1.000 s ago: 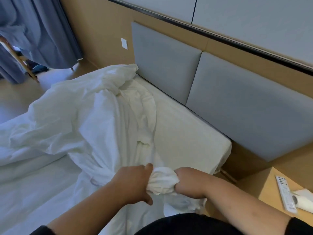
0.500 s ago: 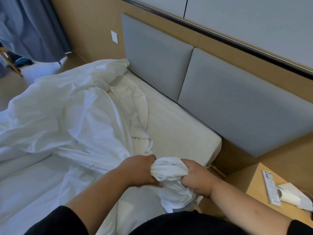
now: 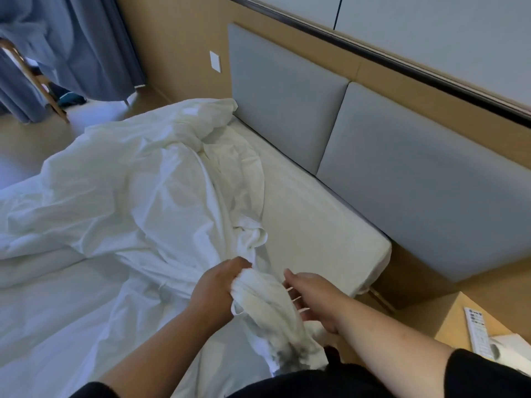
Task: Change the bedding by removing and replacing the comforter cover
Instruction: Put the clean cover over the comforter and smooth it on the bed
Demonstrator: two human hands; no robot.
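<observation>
Centrally, the left hand (image 3: 214, 285) has its fingers clamped on a bunched end of the comforter cover (image 3: 138, 196); the right hand (image 3: 311, 300), fingers (image 3: 288, 275) spread apart, lies against it.

White comforter cover (image 3: 138, 196), grey headboard (image 3: 402, 182), blue curtain (image 3: 86, 38)

A hotel-like bedroom: bed (image 3: 316, 225), padded grey headboard (image 3: 402, 173), blue curtains (image 3: 71, 38), bedside table (image 3: 459, 320).

the crumpled white fabric comforter cover (image 3: 138, 191) is heaped across the bed, one end bunched into a twisted rope near the front edge
</observation>
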